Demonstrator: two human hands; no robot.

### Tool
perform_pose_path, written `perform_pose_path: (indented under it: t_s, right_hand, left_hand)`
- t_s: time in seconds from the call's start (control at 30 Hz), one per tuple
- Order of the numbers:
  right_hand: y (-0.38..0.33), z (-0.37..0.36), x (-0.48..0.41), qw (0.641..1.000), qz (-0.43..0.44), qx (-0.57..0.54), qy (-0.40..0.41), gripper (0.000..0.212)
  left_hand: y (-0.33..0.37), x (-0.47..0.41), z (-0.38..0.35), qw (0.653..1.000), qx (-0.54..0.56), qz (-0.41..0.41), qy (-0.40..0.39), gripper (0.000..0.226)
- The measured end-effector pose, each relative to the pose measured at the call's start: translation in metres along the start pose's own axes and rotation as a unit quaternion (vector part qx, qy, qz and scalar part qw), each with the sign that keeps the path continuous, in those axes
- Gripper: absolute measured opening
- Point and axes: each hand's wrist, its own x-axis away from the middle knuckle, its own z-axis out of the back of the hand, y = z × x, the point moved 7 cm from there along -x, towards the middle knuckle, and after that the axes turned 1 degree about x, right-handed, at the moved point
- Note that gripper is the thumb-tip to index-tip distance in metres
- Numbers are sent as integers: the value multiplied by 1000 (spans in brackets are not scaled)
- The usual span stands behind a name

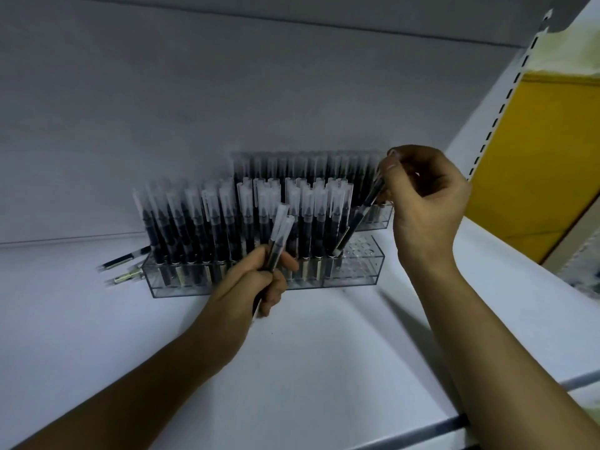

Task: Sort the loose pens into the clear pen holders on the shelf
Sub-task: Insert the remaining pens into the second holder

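The left hand (256, 284) is clenched around a small bunch of capped pens (280, 233); two caps show. The right hand (422, 203) pinches one tilted pen (360, 216), its lower end at the front clear holder's (352, 274) nearly bare right end. Two loose pens (125, 259) lie on the white shelf (324, 336) just left of that holder. A second clear holder (383, 220), full, stands behind.
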Motion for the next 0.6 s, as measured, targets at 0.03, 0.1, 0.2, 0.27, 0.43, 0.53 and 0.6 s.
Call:
perform_pose_path:
  t_s: [0.03, 0.1, 0.2, 0.27, 0.43, 0.53, 0.6]
  right_hand:
    - [-1, 1, 0, 1000, 9, 11, 2, 6]
    - [-2, 2, 0, 999, 25, 29, 5, 7]
    - [-5, 0, 2, 998, 45, 52, 0, 8]
    - [-5, -5, 4, 997, 47, 61, -28, 10]
    - [-1, -21, 11, 988, 36, 95, -119, 18]
    - [0, -23, 12, 984, 41, 104, -139, 20]
    - [-1, -23, 12, 982, 43, 107, -148, 20]
  left_hand:
    - [1, 2, -1, 1000, -6, -8, 1, 28]
    - [4, 6, -3, 1000, -16, -22, 0, 25]
    - [10, 10, -7, 999, -35, -38, -12, 20]
    - [11, 11, -8, 998, -45, -42, -18, 18]
    - [11, 11, -8, 996, -63, -50, -34, 17]
    - [10, 11, -7, 996, -62, -46, -38, 19]
    - [12, 12, -8, 996, -56, -50, -40, 19]
